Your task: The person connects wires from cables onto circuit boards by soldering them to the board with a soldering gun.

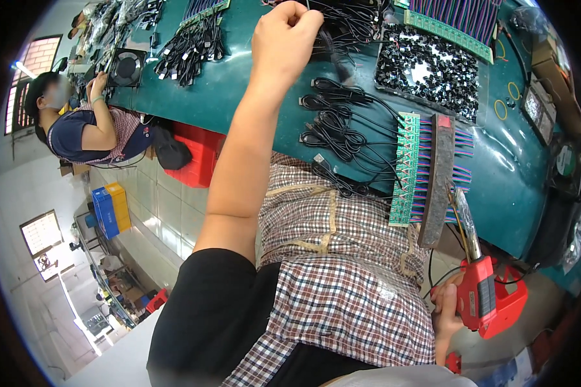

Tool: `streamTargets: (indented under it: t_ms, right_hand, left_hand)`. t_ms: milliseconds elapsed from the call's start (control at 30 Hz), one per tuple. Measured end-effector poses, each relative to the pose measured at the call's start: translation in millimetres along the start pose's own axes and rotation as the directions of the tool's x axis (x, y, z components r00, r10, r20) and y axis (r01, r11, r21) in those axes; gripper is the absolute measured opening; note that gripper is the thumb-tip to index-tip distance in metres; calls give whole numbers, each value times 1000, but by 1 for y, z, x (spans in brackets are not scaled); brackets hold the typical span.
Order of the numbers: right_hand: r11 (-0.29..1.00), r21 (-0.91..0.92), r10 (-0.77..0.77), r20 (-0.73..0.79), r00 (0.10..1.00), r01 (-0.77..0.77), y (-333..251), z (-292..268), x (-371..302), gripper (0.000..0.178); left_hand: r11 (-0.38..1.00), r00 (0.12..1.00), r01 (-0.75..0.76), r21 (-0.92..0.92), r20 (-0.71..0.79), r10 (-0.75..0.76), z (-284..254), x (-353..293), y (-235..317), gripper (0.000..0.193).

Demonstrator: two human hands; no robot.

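Note:
My left hand (284,35) is stretched far over the green table, fingers pinched on a thin black cable beside a heap of black cables (352,19). A dark strand hangs blurred next to it. Low on the right, my right hand (448,308) grips a red soldering gun (481,297), its metal tip pointing up at the near end of a dark grey bar (438,174). That bar lies across a row of green circuit boards (405,171) with multicoloured wires. Several black USB cables (332,122) run from the boards' left edge, coiled on the table.
A tray of small black connectors (426,68) lies beyond the boards, near another wired board strip (448,29). More cables (190,51) lie at the far left. A co-worker (87,126) sits by a black fan (126,67). A red crate (197,155) stands under the table (252,58).

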State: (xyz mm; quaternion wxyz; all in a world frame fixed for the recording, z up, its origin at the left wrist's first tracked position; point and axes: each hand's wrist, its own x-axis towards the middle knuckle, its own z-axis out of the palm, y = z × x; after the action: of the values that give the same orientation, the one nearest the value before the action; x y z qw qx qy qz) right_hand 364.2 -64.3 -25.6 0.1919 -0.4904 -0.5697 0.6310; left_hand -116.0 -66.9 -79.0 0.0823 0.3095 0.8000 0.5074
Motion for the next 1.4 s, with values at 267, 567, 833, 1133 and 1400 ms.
streamTargets:
  t_ms: [267, 567, 833, 1133, 1400]
  right_hand:
    - [996, -69, -50, 31, 998, 52, 3, 1, 7, 8]
    - [977, -14, -215, -21, 976, 215, -12, 30, 34, 33]
    - [967, 230, -132, 72, 989, 113, -33, 61, 52, 54]
    - [992, 14, -129, 121, 984, 128, -16, 60, 50, 52]
    - [929, -189, -307, 85, 948, 318, -9, 55, 55, 49]
  left_hand:
    - [900, 934, 254, -356, 331, -133, -24, -42, 61, 21]
    - [912, 413, 360, -195, 910, 31, 8, -147, 106, 32]
    - [901, 301, 396, -175, 952, 52, 28, -175, 100, 35]
    - [980, 475, 153, -124, 879, 37, 24, -188, 112, 8]
    - [986, 625, -140, -93, 764, 161, 28, -192, 116, 12]
